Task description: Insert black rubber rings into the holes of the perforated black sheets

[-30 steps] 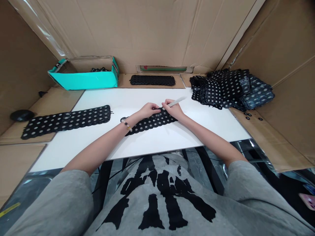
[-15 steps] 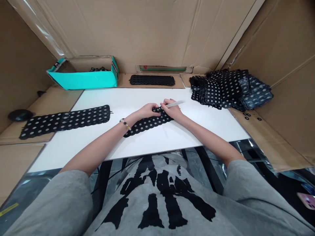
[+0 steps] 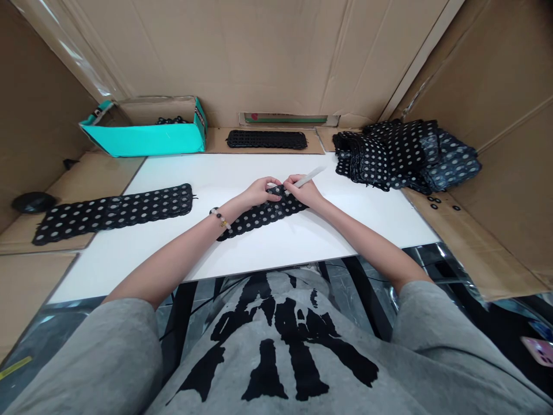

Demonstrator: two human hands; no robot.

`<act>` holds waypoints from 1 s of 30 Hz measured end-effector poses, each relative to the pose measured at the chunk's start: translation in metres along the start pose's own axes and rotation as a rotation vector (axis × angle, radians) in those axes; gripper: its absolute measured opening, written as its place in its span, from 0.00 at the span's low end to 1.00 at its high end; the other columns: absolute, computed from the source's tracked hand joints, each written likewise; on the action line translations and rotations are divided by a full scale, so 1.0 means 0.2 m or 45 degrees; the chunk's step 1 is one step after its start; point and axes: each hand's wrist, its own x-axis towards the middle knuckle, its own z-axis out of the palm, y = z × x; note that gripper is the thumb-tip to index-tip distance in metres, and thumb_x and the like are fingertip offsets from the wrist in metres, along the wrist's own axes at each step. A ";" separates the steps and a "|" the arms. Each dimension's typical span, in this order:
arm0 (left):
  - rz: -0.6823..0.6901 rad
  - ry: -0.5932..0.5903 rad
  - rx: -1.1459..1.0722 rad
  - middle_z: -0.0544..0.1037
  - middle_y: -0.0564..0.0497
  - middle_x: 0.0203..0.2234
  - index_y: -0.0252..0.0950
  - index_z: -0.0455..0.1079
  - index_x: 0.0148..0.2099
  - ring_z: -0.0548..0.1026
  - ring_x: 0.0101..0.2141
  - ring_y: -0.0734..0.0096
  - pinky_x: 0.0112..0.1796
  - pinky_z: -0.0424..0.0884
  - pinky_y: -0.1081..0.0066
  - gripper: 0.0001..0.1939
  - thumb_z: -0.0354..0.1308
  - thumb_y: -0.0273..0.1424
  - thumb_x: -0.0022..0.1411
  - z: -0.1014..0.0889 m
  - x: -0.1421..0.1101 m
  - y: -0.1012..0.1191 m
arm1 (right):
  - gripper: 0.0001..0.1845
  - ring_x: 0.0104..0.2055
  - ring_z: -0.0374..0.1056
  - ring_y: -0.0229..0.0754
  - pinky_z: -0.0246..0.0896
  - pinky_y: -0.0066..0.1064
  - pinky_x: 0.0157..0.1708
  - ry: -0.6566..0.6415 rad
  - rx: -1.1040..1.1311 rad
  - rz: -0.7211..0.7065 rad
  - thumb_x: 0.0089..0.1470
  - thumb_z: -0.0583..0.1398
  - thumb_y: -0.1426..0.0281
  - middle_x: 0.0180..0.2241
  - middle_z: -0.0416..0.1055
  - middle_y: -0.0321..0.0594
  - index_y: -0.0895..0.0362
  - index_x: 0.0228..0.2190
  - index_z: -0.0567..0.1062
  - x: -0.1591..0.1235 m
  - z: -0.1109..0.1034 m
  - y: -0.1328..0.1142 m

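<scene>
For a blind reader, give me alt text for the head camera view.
Two bare hands, the left pinching a black strip with pale dots, the right holding a slim whitish tool to it, work over a white tabletop. Around them: dotted black pieces, a turquoise cardboard box.

Teal box (image 3: 142, 141): pale lettering on the dark patch at its right end, too small to read
Wall slot (image 3: 288, 120): small marks above the green strip (image 3: 287, 120), illegible
Readable text, brands or numbers: none
</scene>
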 end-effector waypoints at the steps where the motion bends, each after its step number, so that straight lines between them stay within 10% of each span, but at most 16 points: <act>1: -0.012 0.001 -0.027 0.80 0.54 0.30 0.36 0.72 0.48 0.77 0.34 0.65 0.44 0.68 0.65 0.28 0.74 0.29 0.43 0.00 0.00 0.01 | 0.14 0.31 0.64 0.41 0.58 0.33 0.37 0.000 0.012 0.012 0.54 0.57 0.65 0.22 0.68 0.34 0.53 0.19 0.67 0.00 0.00 0.00; 11: -0.170 0.023 -0.126 0.79 0.53 0.30 0.36 0.72 0.49 0.78 0.36 0.62 0.44 0.70 0.64 0.31 0.76 0.30 0.42 -0.02 -0.01 0.08 | 0.13 0.38 0.68 0.46 0.55 0.43 0.56 0.131 -0.314 -0.203 0.60 0.56 0.66 0.30 0.75 0.40 0.52 0.23 0.66 0.00 0.06 0.01; 16: -0.066 0.030 0.054 0.79 0.53 0.31 0.36 0.70 0.56 0.77 0.37 0.62 0.44 0.69 0.64 0.35 0.74 0.34 0.45 -0.06 0.00 0.04 | 0.17 0.32 0.64 0.43 0.59 0.38 0.48 0.080 -0.295 -0.169 0.58 0.57 0.66 0.23 0.69 0.36 0.52 0.19 0.60 0.01 -0.01 0.02; 20: 0.088 0.010 0.331 0.80 0.49 0.30 0.36 0.76 0.37 0.76 0.35 0.63 0.43 0.69 0.64 0.16 0.69 0.41 0.50 -0.05 0.02 0.00 | 0.17 0.27 0.60 0.41 0.56 0.35 0.35 0.075 -0.186 0.001 0.52 0.58 0.68 0.18 0.63 0.33 0.52 0.16 0.60 0.01 -0.09 0.03; 30: 0.205 -0.017 0.387 0.82 0.49 0.34 0.36 0.76 0.35 0.75 0.36 0.62 0.43 0.68 0.65 0.18 0.63 0.47 0.53 -0.02 0.04 -0.03 | 0.15 0.31 0.65 0.41 0.59 0.33 0.37 0.042 0.011 0.020 0.56 0.57 0.65 0.23 0.71 0.34 0.53 0.18 0.66 0.00 0.00 -0.01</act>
